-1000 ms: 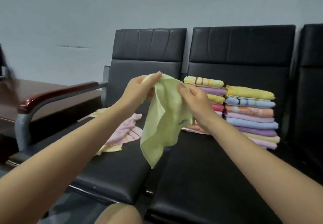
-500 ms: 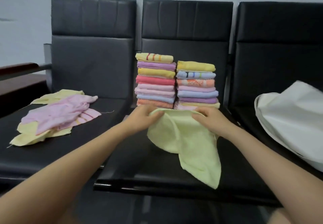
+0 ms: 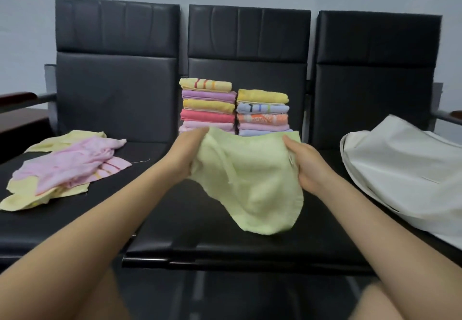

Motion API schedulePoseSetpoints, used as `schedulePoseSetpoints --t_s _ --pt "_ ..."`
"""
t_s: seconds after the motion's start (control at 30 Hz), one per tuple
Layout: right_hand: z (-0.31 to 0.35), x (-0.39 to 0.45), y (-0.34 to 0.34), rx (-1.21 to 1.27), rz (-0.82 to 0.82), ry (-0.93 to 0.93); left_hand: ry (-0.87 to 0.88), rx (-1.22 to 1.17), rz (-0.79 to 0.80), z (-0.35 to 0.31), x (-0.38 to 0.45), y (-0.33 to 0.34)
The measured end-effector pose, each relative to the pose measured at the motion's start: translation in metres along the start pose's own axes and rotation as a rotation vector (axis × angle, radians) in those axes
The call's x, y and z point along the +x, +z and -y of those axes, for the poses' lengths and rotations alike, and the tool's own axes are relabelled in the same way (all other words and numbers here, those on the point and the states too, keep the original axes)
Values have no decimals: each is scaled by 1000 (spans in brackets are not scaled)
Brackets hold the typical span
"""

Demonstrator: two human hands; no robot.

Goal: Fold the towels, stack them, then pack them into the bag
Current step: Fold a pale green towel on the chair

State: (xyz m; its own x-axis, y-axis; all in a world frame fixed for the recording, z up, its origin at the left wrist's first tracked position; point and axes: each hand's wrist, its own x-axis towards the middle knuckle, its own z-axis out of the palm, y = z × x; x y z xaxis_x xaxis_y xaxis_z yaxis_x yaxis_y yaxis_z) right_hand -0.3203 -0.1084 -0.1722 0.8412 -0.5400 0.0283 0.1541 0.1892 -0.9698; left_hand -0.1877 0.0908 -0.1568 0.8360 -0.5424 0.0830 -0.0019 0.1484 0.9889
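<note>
Green towel (image 3: 252, 182), held by both hands

Both bare forearms extend forward, converging slightly. Left hand (image 3: 186, 153) grips the towel (image 3: 252, 182) at its left edge, fingers curled under. Right hand (image 3: 306, 167) grips the right edge, thumb on top, fingers wrapped beneath.

Waiting room (office-like): 3 linked black seats (image 3: 240, 214) along a wall.
</note>
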Motion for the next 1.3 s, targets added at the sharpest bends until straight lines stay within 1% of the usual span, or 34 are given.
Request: schedulePoseSetpoints --t_s 0.07,0.13,0.2,0.27,0.37,0.43,0.5,0.6,0.73,0.83,0.9,1.0,1.07,1.13,1.17,1.23,1.3 --pt "9 -3 10 55 16 16 -15 -127 64 -10 -5 -1" --pt "16 -2 15 85 10 41 0 -105 118 -17 -5 -5" --pt "18 4 13 101 -23 40 40 56 116 -18 -1 -13" --pt "13 12 9 38 -99 37 58 322 73 -7 11 -27" --pt "-11 29 -3 -231 -217 9 40 688 48 25 34 -48" --pt "-30 42 -11 -420 -233 -9 56 870 47 45 48 -57" --pt "-45 55 -18 -591 -219 -16 86 1003 57 62 62 -62" --pt "-61 75 -28 -810 -206 -50 140 1062 24 82 83 -66" --pt "-76 102 -43 -1009 -265 -90 215 1028 -100 100 109 -66" --pt "-86 119 -49 -1155 -308 -106 276 1109 -169 109 122 -58" --pt "-95 126 -50 -1309 -330 -125 310 1143 -212 116 125 -55" --pt "-107 125 -45 -1630 -329 -108 335 1259 -179 123 122 -52" --pt "-111 120 -38 -1744 -328 -127 360 1294 -142 121 116 -47" --pt "-107 113 -30 -1721 -350 -181 432 1243 -100 114 104 -40" --pt "-105 109 -26 -1669 -341 -204 474 1210 -67 111 96 -36" --pt "-101 99 -19 -1493 -252 -241 518 1173 35 106 78 -28" --pt "-96 84 -12 -1362 -120 -250 502 1177 156 100 56 -21"
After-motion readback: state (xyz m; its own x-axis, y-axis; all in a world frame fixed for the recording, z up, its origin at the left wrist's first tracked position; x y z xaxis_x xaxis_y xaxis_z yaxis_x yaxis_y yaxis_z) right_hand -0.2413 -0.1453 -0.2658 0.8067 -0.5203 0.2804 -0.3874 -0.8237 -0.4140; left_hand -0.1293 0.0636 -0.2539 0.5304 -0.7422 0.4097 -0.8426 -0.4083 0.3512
